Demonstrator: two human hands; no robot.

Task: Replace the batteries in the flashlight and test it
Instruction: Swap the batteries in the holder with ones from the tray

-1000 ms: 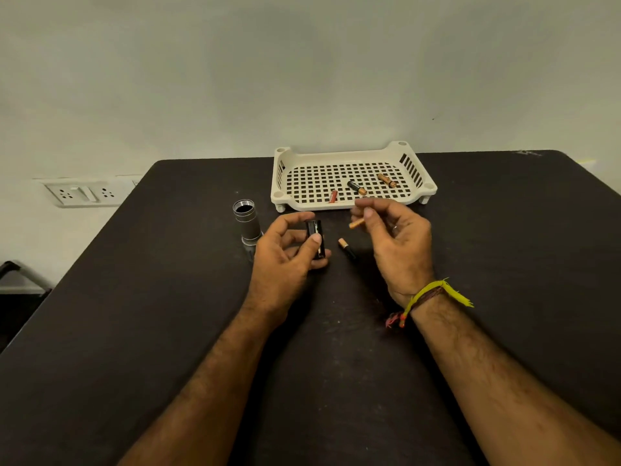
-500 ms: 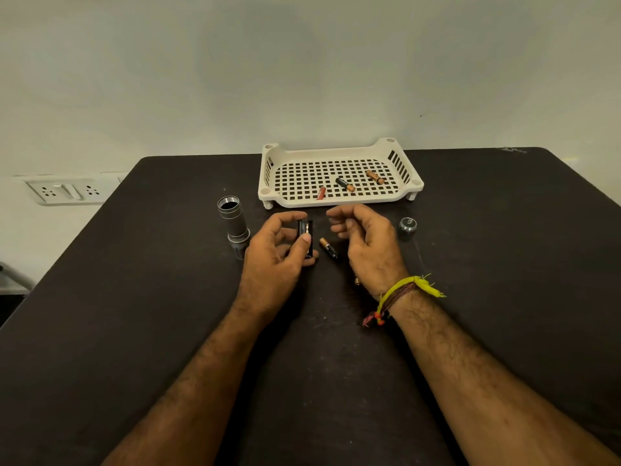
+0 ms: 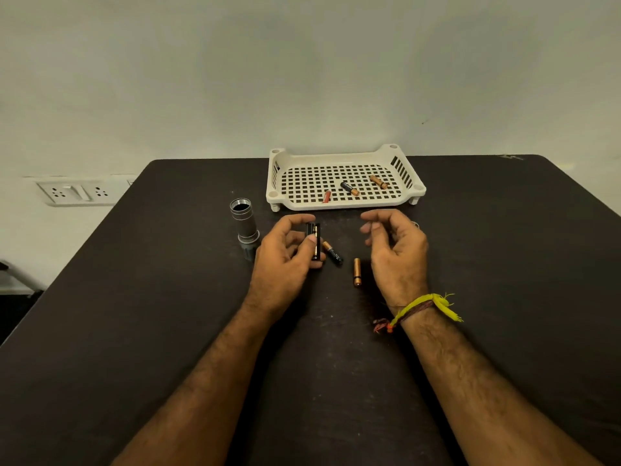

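My left hand (image 3: 285,257) pinches the black battery holder (image 3: 313,238) upright between thumb and fingers. Just right of it a black-and-copper battery (image 3: 332,253) lies on the dark table (image 3: 134,314). A copper battery (image 3: 357,271) lies a little nearer me, beside my right hand (image 3: 396,250). That hand hovers with loosely curled fingers and holds nothing. The grey flashlight body (image 3: 244,223) stands on end to the left, its open mouth up. The end cap, mostly hidden behind my right hand, shows as a sliver (image 3: 416,225).
A white perforated tray (image 3: 342,153) stands at the table's far edge with three batteries in it: a reddish one (image 3: 326,196), a black-and-copper one (image 3: 349,188) and a copper one (image 3: 378,182). A wall socket plate (image 3: 79,193) is at the left.
My right hand has put the copper battery down on the table and drawn away to the right, uncovering it. My left hand keeps hold of the battery holder.
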